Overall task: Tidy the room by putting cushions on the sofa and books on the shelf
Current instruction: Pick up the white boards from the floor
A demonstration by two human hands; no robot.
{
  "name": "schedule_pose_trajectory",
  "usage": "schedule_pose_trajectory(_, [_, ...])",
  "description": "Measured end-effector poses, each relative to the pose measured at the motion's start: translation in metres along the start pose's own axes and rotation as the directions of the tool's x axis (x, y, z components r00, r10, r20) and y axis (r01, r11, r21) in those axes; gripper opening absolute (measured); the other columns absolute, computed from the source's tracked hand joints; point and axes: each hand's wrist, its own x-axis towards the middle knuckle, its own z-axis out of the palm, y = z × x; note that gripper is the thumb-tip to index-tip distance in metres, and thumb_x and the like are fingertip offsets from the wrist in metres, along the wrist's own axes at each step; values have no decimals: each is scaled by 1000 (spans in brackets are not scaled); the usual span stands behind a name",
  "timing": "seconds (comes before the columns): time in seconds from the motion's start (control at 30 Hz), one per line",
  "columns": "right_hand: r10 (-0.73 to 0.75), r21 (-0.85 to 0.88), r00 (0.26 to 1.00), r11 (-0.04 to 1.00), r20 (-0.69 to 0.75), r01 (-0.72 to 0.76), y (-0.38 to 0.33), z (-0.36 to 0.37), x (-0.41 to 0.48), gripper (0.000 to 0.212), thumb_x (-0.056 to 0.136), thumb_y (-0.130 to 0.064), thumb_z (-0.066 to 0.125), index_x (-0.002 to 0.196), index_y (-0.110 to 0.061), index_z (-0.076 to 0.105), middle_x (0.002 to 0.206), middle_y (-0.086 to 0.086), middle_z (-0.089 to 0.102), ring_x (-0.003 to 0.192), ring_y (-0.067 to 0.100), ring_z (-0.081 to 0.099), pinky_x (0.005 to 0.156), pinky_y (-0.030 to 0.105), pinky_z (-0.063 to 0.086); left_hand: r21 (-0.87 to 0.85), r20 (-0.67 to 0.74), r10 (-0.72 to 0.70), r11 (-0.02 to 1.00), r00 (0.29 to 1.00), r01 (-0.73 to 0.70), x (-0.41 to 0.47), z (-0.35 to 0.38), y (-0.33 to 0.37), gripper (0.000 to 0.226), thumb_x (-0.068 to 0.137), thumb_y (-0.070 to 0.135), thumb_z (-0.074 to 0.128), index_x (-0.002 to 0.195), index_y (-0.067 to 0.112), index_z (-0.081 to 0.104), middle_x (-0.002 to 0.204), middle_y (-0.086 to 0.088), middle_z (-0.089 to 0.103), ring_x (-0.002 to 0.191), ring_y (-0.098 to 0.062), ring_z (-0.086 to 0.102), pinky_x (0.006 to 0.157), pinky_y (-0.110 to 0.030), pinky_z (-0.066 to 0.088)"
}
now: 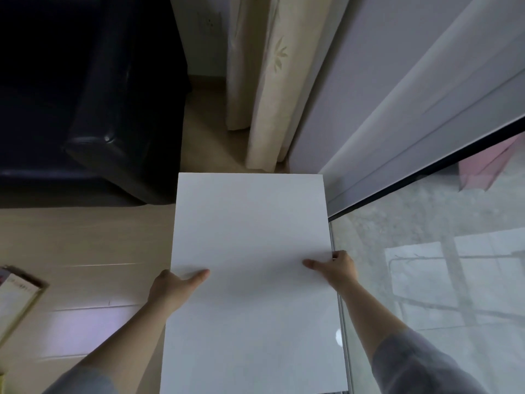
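A large, plain white flat panel [252, 251] fills the middle of the view; I cannot tell whether it is a board or the top of a shelf. My left hand [173, 285] grips its left edge with the thumb lying on top. My right hand [335, 267] grips its right edge, thumb on top as well. The fingers of both hands are hidden under the panel. A dark leather sofa [93, 109] stands at the upper left, one armrest pointing toward me. A book with a yellowish cover [17, 297] lies on the floor at the left edge.
A beige patterned curtain [270, 89] hangs beyond the panel beside the wall. A glass door with a dark frame [426, 177] runs along the right, with concrete ground outside. Wooden floor [93, 237] lies between the sofa and me.
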Motion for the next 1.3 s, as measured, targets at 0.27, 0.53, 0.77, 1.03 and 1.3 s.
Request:
schedule_pose_trajectory(0.27, [-8,6,998,1000,-58,9,16,6,-72,79,77,-33,77,138,-4,36,136,17,42,124,34,46,99,40,41,-36,-92,106,993,990,-110,-67,-5,-7,73,75,46,73,122,-2,44,123,-19,49,105,-36,54,75,-37,47])
schedule_pose_trajectory(0.53, [-84,130,991,989,105,70,17,-39,-168,73,84,-32,72,142,-7,36,143,15,43,126,28,48,93,31,39,-209,-121,231,945,965,-252,-181,-37,-17,59,83,35,67,131,8,46,130,-7,54,105,-17,52,81,-28,38])
schedule_pose_trajectory(0.77, [-189,215,971,964,145,156,15,-81,-261,63,87,-31,69,139,-8,42,138,13,51,120,25,53,86,27,39,-283,-191,226,919,955,-274,-277,-62,-42,46,85,29,65,123,6,54,123,-7,61,98,-18,57,74,-26,37])
schedule_pose_trajectory(1.03, [-358,225,920,920,156,320,18,-82,-365,52,89,-31,66,134,-12,48,125,6,58,97,16,53,75,23,39,-387,-273,254,854,928,-348,-355,-90,-103,44,85,24,67,122,5,55,120,-9,62,106,-21,58,83,-26,39])
schedule_pose_trajectory(1.3, [-464,228,864,878,197,420,38,-30,-478,50,89,-32,66,132,-14,49,123,3,58,98,14,53,69,22,39,-455,-335,255,799,907,-393,-400,-119,-213,39,84,19,68,118,4,57,116,-11,65,96,-19,60,82,-25,40])
